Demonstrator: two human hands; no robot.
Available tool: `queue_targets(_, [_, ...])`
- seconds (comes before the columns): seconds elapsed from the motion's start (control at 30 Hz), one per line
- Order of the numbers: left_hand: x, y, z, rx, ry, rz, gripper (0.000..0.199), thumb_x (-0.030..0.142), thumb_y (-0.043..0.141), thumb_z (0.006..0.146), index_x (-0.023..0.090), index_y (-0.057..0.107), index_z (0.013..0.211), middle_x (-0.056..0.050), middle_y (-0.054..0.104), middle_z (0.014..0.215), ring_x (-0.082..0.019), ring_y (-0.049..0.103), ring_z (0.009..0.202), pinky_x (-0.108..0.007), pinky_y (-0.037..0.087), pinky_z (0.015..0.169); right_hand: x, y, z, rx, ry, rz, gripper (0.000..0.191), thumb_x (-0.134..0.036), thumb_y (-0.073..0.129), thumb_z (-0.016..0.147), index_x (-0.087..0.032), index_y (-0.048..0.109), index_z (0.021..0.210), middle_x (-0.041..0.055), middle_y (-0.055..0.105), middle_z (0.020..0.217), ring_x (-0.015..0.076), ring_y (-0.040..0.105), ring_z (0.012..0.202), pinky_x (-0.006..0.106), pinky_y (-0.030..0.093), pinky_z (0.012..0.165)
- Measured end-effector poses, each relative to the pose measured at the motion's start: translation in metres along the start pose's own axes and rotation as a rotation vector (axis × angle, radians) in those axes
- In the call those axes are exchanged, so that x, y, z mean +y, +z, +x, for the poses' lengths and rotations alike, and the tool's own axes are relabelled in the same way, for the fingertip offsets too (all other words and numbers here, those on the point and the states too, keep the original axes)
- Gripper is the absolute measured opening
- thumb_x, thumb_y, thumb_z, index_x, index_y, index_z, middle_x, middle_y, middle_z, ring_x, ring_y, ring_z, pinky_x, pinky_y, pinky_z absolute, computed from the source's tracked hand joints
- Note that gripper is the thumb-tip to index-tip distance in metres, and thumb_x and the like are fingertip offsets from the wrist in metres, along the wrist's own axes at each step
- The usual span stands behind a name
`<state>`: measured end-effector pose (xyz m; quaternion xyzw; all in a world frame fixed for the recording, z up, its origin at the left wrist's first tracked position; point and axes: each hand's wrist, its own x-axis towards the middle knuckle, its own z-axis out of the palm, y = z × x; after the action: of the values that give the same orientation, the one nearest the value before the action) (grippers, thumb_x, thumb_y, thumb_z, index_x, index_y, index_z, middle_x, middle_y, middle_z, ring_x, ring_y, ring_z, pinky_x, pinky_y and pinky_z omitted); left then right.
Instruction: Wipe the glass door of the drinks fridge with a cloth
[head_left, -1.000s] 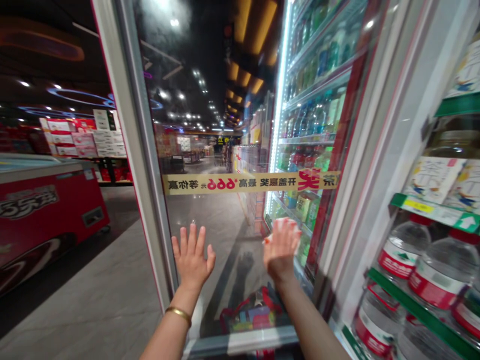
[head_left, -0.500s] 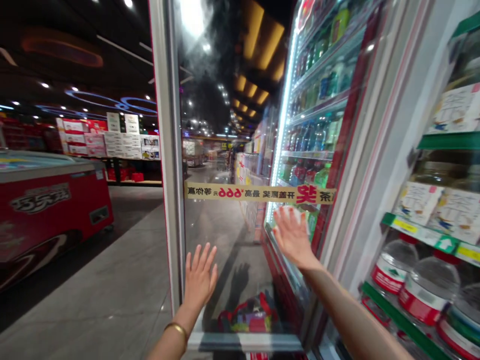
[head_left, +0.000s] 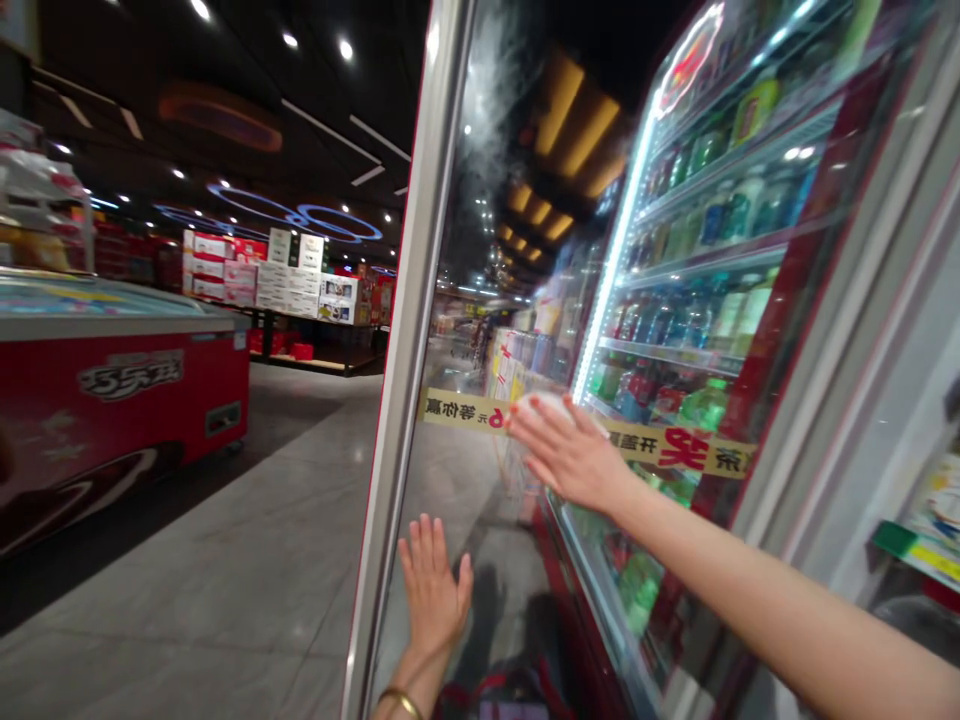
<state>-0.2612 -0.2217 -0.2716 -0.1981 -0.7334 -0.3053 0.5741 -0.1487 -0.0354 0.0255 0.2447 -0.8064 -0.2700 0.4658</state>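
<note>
The right hand (head_left: 574,462) is pressing a white cloth (head_left: 553,403) on the glass door (head_left: 457,485), spread fingers covering 1 part of the yellow strip (head_left: 447,407). The left hand (head_left: 436,595), flat and empty, is apparently resting low, near the door's left edge.

Glossy clear pane (head_left: 480,480). Left of pane: smooth metallic frame (head_left: 409,300), smooth grey floor (head_left: 300,480), glossy red freezer (head_left: 150,390).

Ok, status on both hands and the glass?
Bare right hand pressing white wiping cloth over yellow strip. Left hand, gold-braceleted, open on clear glass door.
</note>
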Motion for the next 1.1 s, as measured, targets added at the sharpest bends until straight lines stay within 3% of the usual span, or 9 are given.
queue_targets(0.13, [-0.001, 0.003, 0.001, 0.043, 0.011, -0.017, 0.088, 0.025, 0.060, 0.102, 0.012, 0.015, 0.177, -0.021, 0.018, 0.184, -0.031, 0.009, 0.175, -0.061, 0.014, 0.143, 0.004, 0.005, 0.056, 0.093, 0.358, -0.103, 0.073, -0.035, 0.047, 0.111, -0.025, 0.019, 0.178, 0.0062, 0.024, 0.185, 0.0328, 0.014, 0.174, 0.075, 0.011, 0.138])
queue_targets(0.33, [-0.007, 0.010, -0.007, 0.022, 0.035, -0.056, 0.091, 0.028, 0.067, 0.099, 0.015, 0.020, 0.177, -0.021, 0.024, 0.183, -0.034, 0.013, 0.174, -0.064, 0.019, 0.141, -0.062, 0.024, 0.014, -0.062, -0.345, 0.040, 0.047, -0.040, 0.037, 0.114, -0.043, 0.060, 0.155, -0.0219, 0.049, 0.169, 0.0025, 0.033, 0.165, 0.028, 0.021, 0.141])
queue_targets(0.4, [-0.004, 0.011, -0.008, 0.015, -0.017, -0.057, 0.090, 0.027, 0.065, 0.100, 0.016, 0.019, 0.177, -0.021, 0.026, 0.182, -0.034, 0.014, 0.174, -0.066, 0.020, 0.140, -0.041, 0.014, 0.027, -0.046, -0.264, 0.024, 0.049, -0.038, 0.038, 0.114, -0.040, 0.055, 0.160, -0.0173, 0.046, 0.173, 0.0081, 0.031, 0.167, 0.036, 0.016, 0.143])
queue_targets(0.5, [0.004, 0.011, -0.009, 0.006, -0.064, -0.050, 0.091, 0.027, 0.064, 0.100, 0.017, 0.017, 0.177, -0.022, 0.029, 0.181, -0.035, 0.014, 0.174, -0.068, 0.020, 0.140, -0.001, 0.000, 0.069, 0.054, 0.142, -0.063, 0.064, -0.036, 0.045, 0.113, -0.027, 0.031, 0.175, 0.0036, 0.023, 0.185, 0.0292, 0.019, 0.173, 0.066, 0.010, 0.141])
queue_targets(0.6, [0.009, 0.012, -0.011, 0.006, -0.083, -0.040, 0.091, 0.028, 0.063, 0.101, 0.018, 0.015, 0.178, -0.022, 0.030, 0.181, -0.035, 0.016, 0.174, -0.068, 0.021, 0.140, -0.011, 0.011, 0.077, 0.120, 0.319, -0.080, 0.077, -0.034, 0.050, 0.110, -0.025, 0.017, 0.178, 0.0084, 0.018, 0.186, 0.0323, 0.017, 0.173, 0.070, 0.013, 0.139])
queue_targets(0.73, [0.007, 0.014, -0.012, 0.002, -0.072, -0.022, 0.086, 0.036, 0.057, 0.105, 0.014, 0.016, 0.177, -0.022, 0.029, 0.181, -0.034, 0.014, 0.174, -0.067, 0.016, 0.141, -0.066, 0.041, 0.021, -0.019, -0.315, 0.128, 0.069, -0.029, 0.046, 0.110, -0.035, 0.026, 0.176, -0.0098, 0.044, 0.176, 0.0106, 0.033, 0.167, 0.038, 0.024, 0.142])
queue_targets(0.8, [0.004, 0.015, -0.012, 0.014, -0.048, -0.030, 0.081, 0.043, 0.051, 0.108, 0.012, 0.020, 0.176, -0.021, 0.029, 0.181, -0.033, 0.013, 0.174, -0.065, 0.013, 0.142, -0.066, 0.041, 0.006, -0.073, -0.398, 0.142, 0.064, -0.031, 0.042, 0.112, -0.035, 0.031, 0.175, -0.0108, 0.048, 0.173, 0.0081, 0.037, 0.164, 0.035, 0.024, 0.141])
queue_targets(1.0, [0.006, 0.013, -0.008, 0.087, -0.051, -0.056, 0.074, 0.042, 0.048, 0.110, 0.016, 0.025, 0.176, -0.017, 0.034, 0.180, -0.029, 0.016, 0.174, -0.059, 0.012, 0.143, -0.012, 0.009, 0.057, 0.153, 0.431, -0.169, 0.084, -0.036, 0.047, 0.111, -0.019, -0.001, 0.179, 0.0146, 0.015, 0.185, 0.0332, 0.015, 0.173, 0.068, 0.018, 0.139])
queue_targets(1.1, [0.009, 0.014, -0.009, 0.108, -0.052, -0.054, 0.073, 0.041, 0.047, 0.111, 0.015, 0.025, 0.176, -0.017, 0.032, 0.181, -0.028, 0.018, 0.174, -0.058, 0.011, 0.144, -0.054, 0.030, 0.041, 0.132, 0.305, -0.111, 0.081, -0.031, 0.046, 0.111, -0.017, 0.005, 0.179, 0.0134, 0.024, 0.183, 0.0287, 0.017, 0.173, 0.062, 0.020, 0.141])
